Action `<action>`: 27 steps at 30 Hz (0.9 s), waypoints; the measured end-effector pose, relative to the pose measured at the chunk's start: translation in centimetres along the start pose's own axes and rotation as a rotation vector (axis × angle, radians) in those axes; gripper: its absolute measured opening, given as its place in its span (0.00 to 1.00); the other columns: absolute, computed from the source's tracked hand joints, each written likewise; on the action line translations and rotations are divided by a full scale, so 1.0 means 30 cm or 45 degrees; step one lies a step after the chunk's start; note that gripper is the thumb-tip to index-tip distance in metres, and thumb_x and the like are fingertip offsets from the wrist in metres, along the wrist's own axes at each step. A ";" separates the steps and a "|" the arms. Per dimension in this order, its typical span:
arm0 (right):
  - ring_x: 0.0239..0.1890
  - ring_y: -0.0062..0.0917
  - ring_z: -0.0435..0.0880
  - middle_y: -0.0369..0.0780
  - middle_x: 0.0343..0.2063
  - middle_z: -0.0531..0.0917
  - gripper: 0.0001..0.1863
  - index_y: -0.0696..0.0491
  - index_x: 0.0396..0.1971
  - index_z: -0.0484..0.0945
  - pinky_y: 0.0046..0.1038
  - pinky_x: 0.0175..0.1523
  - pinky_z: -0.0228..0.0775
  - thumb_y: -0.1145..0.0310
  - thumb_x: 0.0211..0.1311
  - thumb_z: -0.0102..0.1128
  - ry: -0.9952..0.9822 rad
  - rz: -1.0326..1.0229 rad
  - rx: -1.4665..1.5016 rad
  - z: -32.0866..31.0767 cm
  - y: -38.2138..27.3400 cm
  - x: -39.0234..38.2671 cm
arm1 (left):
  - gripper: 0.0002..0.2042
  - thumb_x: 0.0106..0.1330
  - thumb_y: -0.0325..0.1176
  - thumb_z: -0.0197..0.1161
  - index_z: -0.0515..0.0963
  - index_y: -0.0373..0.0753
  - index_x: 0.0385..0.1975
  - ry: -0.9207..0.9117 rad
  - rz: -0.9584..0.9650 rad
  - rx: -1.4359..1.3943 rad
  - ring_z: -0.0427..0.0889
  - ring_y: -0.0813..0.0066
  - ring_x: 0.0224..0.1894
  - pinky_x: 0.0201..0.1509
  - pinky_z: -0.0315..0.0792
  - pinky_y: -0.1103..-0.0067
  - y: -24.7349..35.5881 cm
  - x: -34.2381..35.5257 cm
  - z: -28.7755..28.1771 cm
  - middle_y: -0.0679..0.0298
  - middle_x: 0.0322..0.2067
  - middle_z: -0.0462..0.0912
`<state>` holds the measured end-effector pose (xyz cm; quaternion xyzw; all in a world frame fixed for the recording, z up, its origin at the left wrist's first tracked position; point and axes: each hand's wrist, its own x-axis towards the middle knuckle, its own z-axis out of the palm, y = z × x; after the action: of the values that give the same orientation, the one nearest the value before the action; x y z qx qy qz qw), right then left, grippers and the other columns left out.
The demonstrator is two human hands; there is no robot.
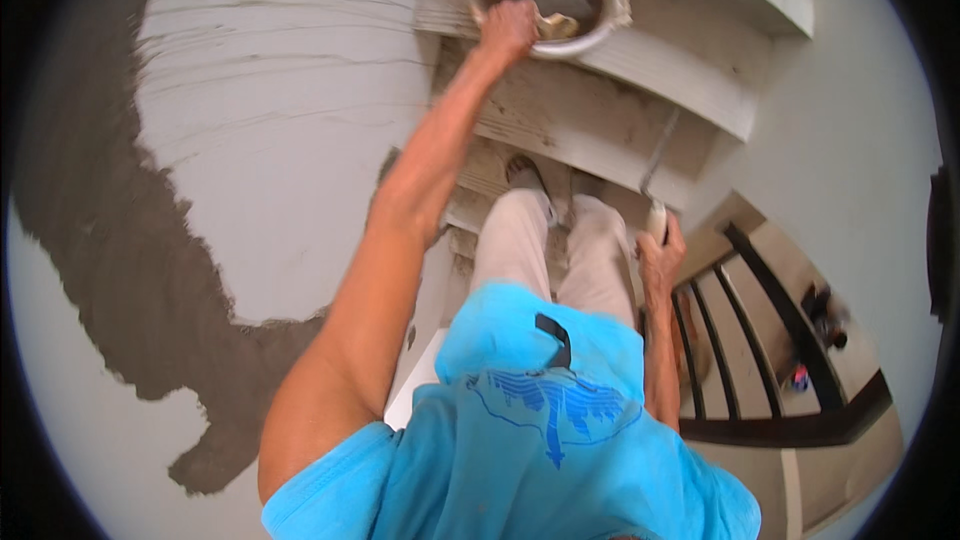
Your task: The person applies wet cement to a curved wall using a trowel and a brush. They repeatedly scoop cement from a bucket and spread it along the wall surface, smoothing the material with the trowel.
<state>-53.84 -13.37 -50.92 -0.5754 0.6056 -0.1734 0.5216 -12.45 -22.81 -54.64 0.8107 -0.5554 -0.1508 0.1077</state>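
Note:
A round bucket (612,24) with a pale, smeared rim and a dark, wet-looking inside is over the stairs at the top of the view. My left hand (509,30) is closed at its near left rim. Beside those fingers, a yellowish piece (557,27) shows inside the bucket; its kind is unclear. Lower and to the right, my right hand (661,248) wraps around the cream handle of a trowel (657,221). Its thin metal blade points away from me, seen nearly edge-on.
Dusty stair steps (570,115) climb ahead, with my feet on them. On the left, a pale wall (280,160) is bordered by a broad grey mortar patch (110,210). A dark stair railing (790,330) stands at the lower right, beside a plain wall (850,110).

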 end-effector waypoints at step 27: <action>0.29 0.29 0.80 0.45 0.30 0.83 0.27 0.58 0.49 0.78 0.30 0.38 0.74 0.68 0.44 0.60 -1.079 -0.624 0.086 0.671 -0.642 -0.211 | 0.14 0.78 0.40 0.53 0.81 0.39 0.50 1.197 -0.665 0.142 0.66 0.88 0.20 0.21 0.62 0.84 0.009 -1.297 -1.629 0.73 0.22 0.72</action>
<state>-28.48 -5.30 -40.54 -0.7036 0.1809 -0.0612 0.6845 -8.03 13.74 -4.18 0.9063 -0.2343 0.2362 0.2605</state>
